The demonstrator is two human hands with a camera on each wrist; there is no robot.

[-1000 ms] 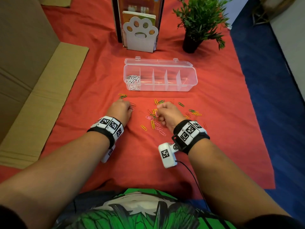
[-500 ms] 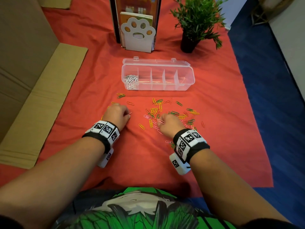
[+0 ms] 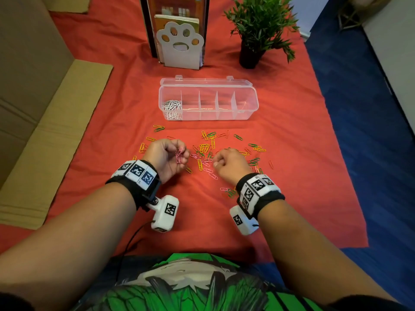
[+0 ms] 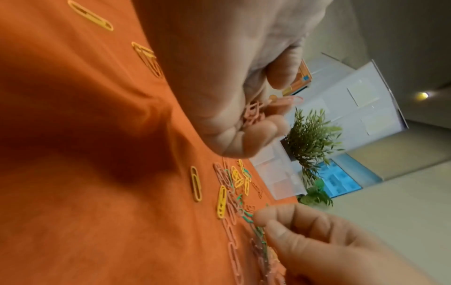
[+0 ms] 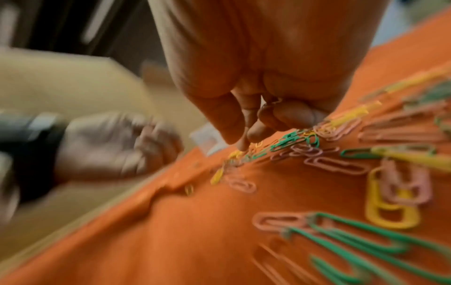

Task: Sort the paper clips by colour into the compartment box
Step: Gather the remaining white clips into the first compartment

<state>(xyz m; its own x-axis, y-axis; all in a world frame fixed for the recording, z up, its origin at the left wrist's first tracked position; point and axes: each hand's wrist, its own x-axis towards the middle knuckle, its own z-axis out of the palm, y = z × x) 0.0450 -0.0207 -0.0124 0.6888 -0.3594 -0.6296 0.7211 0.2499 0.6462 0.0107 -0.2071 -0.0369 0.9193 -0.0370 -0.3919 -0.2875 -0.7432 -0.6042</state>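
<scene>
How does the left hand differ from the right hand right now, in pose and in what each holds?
The left hand is turned palm-up, off the cloth; the right hand is knuckles-up, down among the loose clips. The left hand holds a bunch of pink clips; the right hand shows only one small clip between its fingertips, colour unclear. Both have curled fingers and sit nearer the person than the compartment box.

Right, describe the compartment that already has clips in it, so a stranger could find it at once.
Start at the clear plastic compartment box, which lies on the red cloth in front of the white paw-shaped bookend. Go to its far-left compartment. That is the only one holding anything, a heap of silver paper clips; the other compartments look empty.
</scene>
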